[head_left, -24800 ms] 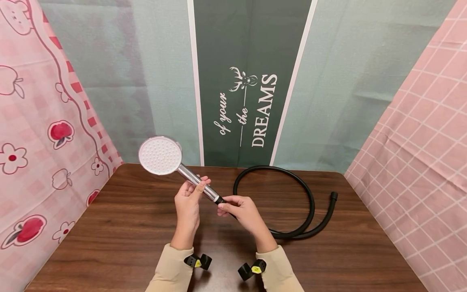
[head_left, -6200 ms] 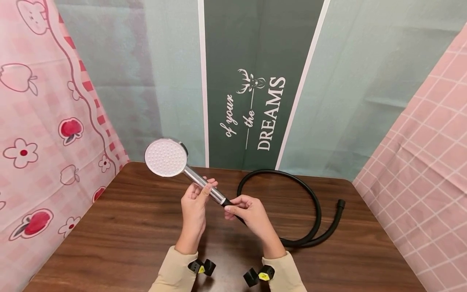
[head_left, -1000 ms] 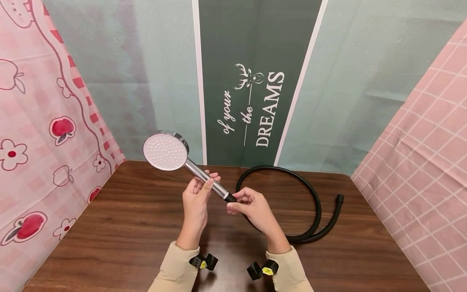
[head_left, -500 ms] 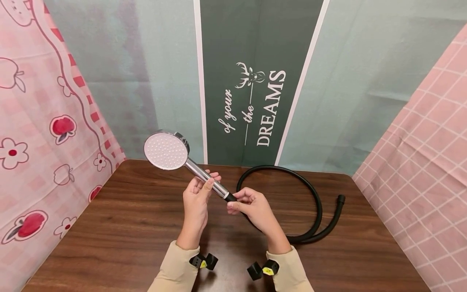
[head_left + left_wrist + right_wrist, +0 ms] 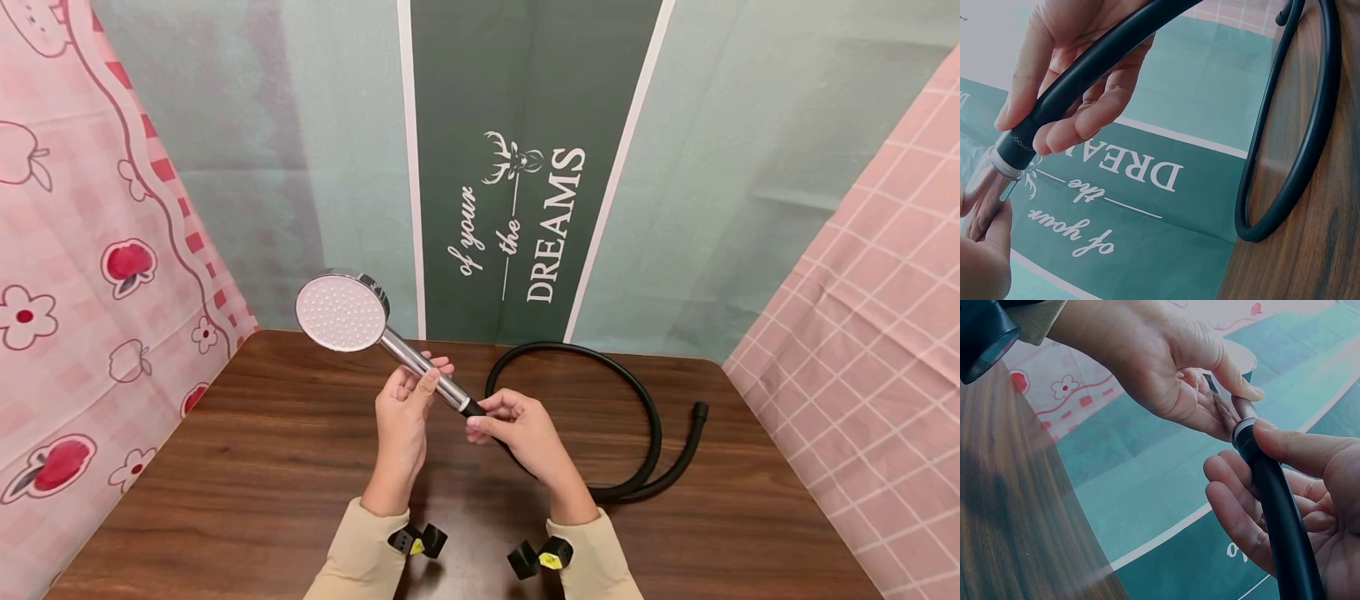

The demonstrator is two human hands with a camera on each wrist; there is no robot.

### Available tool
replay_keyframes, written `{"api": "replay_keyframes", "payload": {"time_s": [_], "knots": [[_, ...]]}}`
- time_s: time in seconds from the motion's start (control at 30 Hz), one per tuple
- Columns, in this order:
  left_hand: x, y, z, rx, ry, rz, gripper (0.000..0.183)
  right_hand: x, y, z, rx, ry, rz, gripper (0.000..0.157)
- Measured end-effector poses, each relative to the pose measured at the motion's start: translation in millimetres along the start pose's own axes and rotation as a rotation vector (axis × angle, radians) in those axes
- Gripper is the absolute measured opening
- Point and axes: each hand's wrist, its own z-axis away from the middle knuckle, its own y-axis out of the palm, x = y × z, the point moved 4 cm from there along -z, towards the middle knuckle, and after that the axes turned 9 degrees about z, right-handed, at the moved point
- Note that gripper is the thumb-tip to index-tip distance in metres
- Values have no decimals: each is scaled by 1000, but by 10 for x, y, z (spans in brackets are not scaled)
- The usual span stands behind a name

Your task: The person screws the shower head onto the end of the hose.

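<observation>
A chrome shower head with a white nozzle face is held above the table, tilted with its face toward the upper left. My left hand grips its silver handle between thumb and fingers. At the handle's lower end, a white ring meets the black end fitting of a shower hose. Thumb and fingers of my right hand pinch that fitting. In the right wrist view the fitting sits against the handle's end, and the hose runs down across the right palm.
The hose loops over the brown wooden table, its free black end lying at the right. A green printed curtain hangs behind. Pink cloths stand at the left and right. Each sleeve carries a black wrist camera.
Both hands keep the same holds on handle and hose fitting throughout. Over the last second, only slight shifts of the view and small right finger movements show.
</observation>
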Motion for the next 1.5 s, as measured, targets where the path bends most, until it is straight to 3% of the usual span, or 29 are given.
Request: {"api": "replay_keyframes", "payload": {"time_s": [1.13,1.5], "knots": [[-23,23,14,-10,-11,-14,21,34,-5,4,18,14,-7,27],[-10,14,23,16,21,-10,23,-6,-2,-2,22,5,-17,27]]}}
